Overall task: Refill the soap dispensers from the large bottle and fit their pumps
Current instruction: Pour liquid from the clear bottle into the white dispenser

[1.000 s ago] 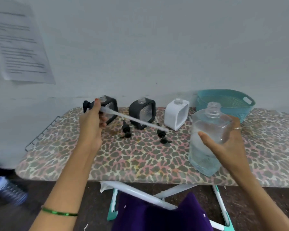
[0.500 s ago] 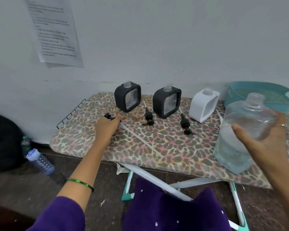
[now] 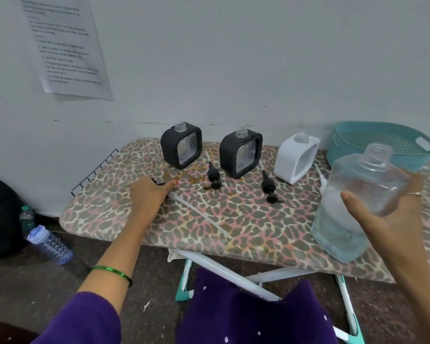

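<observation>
Leopard-print board (image 3: 233,219) now carries the long pump (image 3: 199,211) your left hand (image 3: 148,192) has just lowered, fingers curled on its head, while your right hand (image 3: 392,219) grips the large bottle (image 3: 353,207) at right, uncapped for pouring.

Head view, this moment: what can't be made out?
- Long pump's head: hidden under left hand, head view.
- White pump: mostly behind large bottle, gripped by right hand.
- Wall notice: blurred, top cropped.
- Teal basket: right side cropped.
</observation>
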{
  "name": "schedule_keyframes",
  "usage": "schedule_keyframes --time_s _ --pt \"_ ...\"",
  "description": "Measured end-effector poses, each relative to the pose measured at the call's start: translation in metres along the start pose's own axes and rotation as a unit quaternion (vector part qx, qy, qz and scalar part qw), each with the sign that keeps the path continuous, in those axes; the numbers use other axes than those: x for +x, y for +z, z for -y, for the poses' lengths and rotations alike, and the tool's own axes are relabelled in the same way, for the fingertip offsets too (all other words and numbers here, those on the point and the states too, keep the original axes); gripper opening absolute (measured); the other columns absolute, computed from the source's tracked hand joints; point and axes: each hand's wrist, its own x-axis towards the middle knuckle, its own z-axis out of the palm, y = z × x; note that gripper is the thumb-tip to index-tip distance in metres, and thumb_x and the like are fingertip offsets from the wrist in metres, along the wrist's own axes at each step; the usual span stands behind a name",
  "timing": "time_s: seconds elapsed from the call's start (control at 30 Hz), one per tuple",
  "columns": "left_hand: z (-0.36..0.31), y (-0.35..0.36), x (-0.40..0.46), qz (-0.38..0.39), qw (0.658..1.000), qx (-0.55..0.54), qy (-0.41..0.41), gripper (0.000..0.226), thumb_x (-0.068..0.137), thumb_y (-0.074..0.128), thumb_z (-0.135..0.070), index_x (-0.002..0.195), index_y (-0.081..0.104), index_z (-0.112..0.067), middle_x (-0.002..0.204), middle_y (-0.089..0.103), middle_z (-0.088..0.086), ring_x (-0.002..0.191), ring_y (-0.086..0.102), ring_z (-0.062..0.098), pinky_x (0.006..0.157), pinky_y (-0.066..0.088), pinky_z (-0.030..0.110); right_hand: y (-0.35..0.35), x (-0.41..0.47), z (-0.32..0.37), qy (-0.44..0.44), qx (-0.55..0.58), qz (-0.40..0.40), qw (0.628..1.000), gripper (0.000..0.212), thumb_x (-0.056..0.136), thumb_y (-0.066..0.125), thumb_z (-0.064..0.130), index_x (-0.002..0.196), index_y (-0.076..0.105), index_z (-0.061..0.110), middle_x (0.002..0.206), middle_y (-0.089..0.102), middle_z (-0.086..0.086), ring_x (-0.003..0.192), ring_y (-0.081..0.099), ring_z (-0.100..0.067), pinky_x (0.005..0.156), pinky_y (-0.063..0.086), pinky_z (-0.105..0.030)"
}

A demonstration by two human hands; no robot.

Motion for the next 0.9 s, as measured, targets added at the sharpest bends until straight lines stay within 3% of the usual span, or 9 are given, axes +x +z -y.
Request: schedule_keyframes --time_s 0.07,0.17,0.27,0.33,0.4,0.5,0.57,0.77,0.9 --pt "-0.011 0.01 0.003 0.013 1.0 0.003 0.012 0.054 0.082 0.073 -0.048 0.065 0.063 0.003 0.066 0.07 0.02 0.062 0.067 0.035 0.06 0.053 0.042 -0.008 0.003 -0.005 0.0 -0.005 -0.021 1.0 0.059 0.07 0.074 0.041 0.12 0.042 0.047 0.124 0.056 0.006 0.117 0.056 -0.012 0.103 0.044 -0.047" --pt "-0.026 0.02 0.004 0.019 0.999 0.018 0.018 0.057 0.083 0.069 -0.053 0.063 0.06 -0.001 0.058 0.067 0.016 0.049 0.059 0.026 0.051 0.047 0.035 -0.016 0.007 -0.011 0.003 -0.003 -0.023 1.0 0.069 0.07 0.076 0.042 0.13 0.045 0.026 0.125 0.059 0.002 0.115 0.058 -0.011 0.101 0.046 -0.042" --pt "-0.014 0.012 0.001 -0.021 0.998 0.059 0.012 0.068 0.081 0.062 -0.065 0.072 0.06 0.002 0.053 0.058 0.009 0.042 0.051 0.019 0.043 0.038 0.028 -0.008 0.004 -0.005 0.002 0.011 -0.022 1.0 0.057 0.073 0.082 0.032 0.117 0.05 0.05 0.109 0.064 0.023 0.104 0.061 0.004 0.092 0.05 -0.022" --pt "-0.016 0.007 -0.006 -0.061 0.99 0.122 0.022 0.084 0.078 0.052 -0.076 0.092 0.061 0.007 0.071 0.063 0.015 0.059 0.06 0.027 0.054 0.051 0.035 -0.003 0.002 -0.002 -0.003 0.007 -0.016 1.0 0.059 0.071 0.074 0.024 0.103 0.048 0.066 0.101 0.063 0.033 0.099 0.061 0.01 0.087 0.049 -0.012" --pt "-0.038 0.007 -0.018 -0.075 0.984 0.149 0.057 0.076 0.083 0.053 -0.07 0.1 0.057 0.004 0.087 0.064 0.02 0.075 0.064 0.035 0.062 0.053 0.039 -0.005 0.002 -0.008 -0.006 0.008 -0.024 1.0 0.058 0.071 0.078 0.026 0.107 0.047 0.059 0.107 0.062 0.027 0.104 0.061 0.003 0.09 0.05 -0.017" --pt "-0.084 0.015 -0.046 -0.015 0.981 0.11 0.16 0.055 0.087 0.059 -0.058 0.094 0.055 -0.004 0.089 0.061 0.011 0.079 0.061 0.029 0.059 0.045 0.032 -0.008 0.001 -0.016 0.006 0.027 -0.026 0.999 0.064 0.069 0.08 0.039 0.123 0.047 0.032 0.117 0.061 0.008 0.108 0.061 -0.006 0.091 0.05 -0.02" --pt "-0.115 0.028 -0.066 0.038 0.97 0.067 0.232 0.047 0.087 0.064 -0.053 0.1 0.055 -0.008 0.096 0.057 0.005 0.087 0.058 0.022 0.069 0.044 0.03 -0.009 0.001 -0.017 0.016 0.026 -0.022 0.999 0.074 0.064 0.075 0.046 0.126 0.046 0.02 0.121 0.06 0.001 0.11 0.06 -0.007 0.09 0.049 -0.017" --pt "-0.186 0.088 -0.091 0.158 0.941 -0.028 0.298 0.076 0.084 0.073 -0.041 0.142 0.038 -0.006 0.142 0.047 0.011 0.131 0.044 0.025 0.103 0.037 0.033 -0.007 0.002 -0.011 0.024 0.047 -0.025 0.998 0.065 0.063 0.078 0.04 0.12 0.047 0.033 0.112 0.062 0.022 0.104 0.06 0.004 0.083 0.045 -0.006" --pt "-0.208 0.121 -0.09 0.163 0.94 -0.058 0.293 0.08 0.08 0.077 -0.04 0.14 0.038 -0.003 0.137 0.049 0.013 0.129 0.045 0.028 0.095 0.04 0.034 -0.009 0.003 -0.012 0.049 0.06 -0.02 0.997 0.069 0.056 0.08 0.048 0.117 0.049 0.038 0.11 0.064 0.023 0.103 0.063 0.0 0.082 0.05 -0.013"
